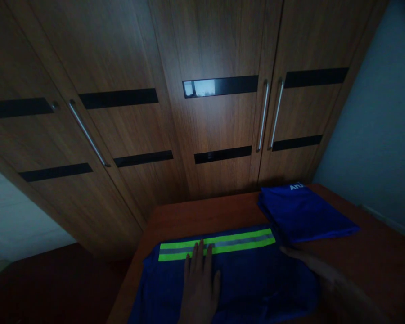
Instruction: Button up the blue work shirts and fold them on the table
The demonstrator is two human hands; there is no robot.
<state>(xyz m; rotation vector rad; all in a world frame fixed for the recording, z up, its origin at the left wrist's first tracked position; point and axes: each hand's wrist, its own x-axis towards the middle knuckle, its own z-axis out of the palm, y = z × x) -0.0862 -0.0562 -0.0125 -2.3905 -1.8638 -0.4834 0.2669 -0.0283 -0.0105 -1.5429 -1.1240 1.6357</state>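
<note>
A dark blue work garment (246,274) lies folded on the reddish-brown tabletop, a yellow-green reflective band (239,243) with a grey stripe running across its far end. My left hand (200,283) rests flat on it, fingers stretched forward and their tips over the band. At the garment's right edge is my right hand (319,267), dim and smeared. One of its digits reaches left along the fabric by the band's end; the other fingers are hidden, so a grip cannot be made out. Just beyond lies a folded bright blue cloth (307,213) with white lettering, partly cut off by a fold.
A tall wooden wardrobe (216,121) with black inlays and long metal handles stands right behind the table (189,213). A pale blue wall (374,126) closes the right side. Dark reddish floor (60,283) shows at the lower left.
</note>
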